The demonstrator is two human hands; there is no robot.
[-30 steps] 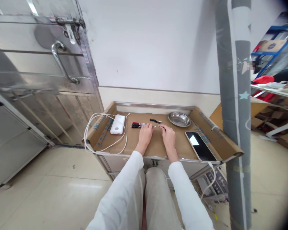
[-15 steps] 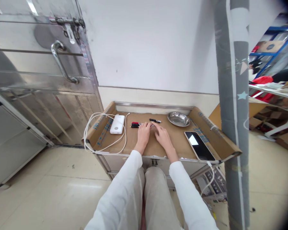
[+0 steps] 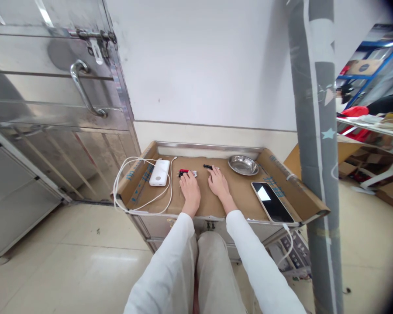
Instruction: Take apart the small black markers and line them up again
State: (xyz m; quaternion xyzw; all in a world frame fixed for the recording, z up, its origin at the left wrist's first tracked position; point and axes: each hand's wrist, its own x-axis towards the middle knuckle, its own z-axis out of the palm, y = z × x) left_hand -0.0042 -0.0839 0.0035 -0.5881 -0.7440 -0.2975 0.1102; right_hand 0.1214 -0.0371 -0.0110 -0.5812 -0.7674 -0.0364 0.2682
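Side by side on the brown-papered tabletop lies a small row of pens (image 3: 185, 171), red and black at the left end and pale at the right. My left hand (image 3: 190, 190) rests over their near edge, fingers spread and touching them from above. Farther right, a lone black pen (image 3: 208, 166) lies near the back. My right hand (image 3: 219, 184) reaches to its right end with fingers stretched out; the fingertips cover that end, and no grip shows. A gap of bare paper separates the two hands.
A white power bank (image 3: 160, 172) with a looped white cable (image 3: 118, 187) lies at left. A shallow metal dish (image 3: 243, 165) stands at back right, and a phone (image 3: 272, 202) lies in front of it. Raised paper-covered sides edge the table. A wrapped grey pillar (image 3: 317, 152) stands at right.
My hands, close together at the pens' right ends before, have moved apart. The left has shifted left onto the row of pens, the right to the lone black pen.
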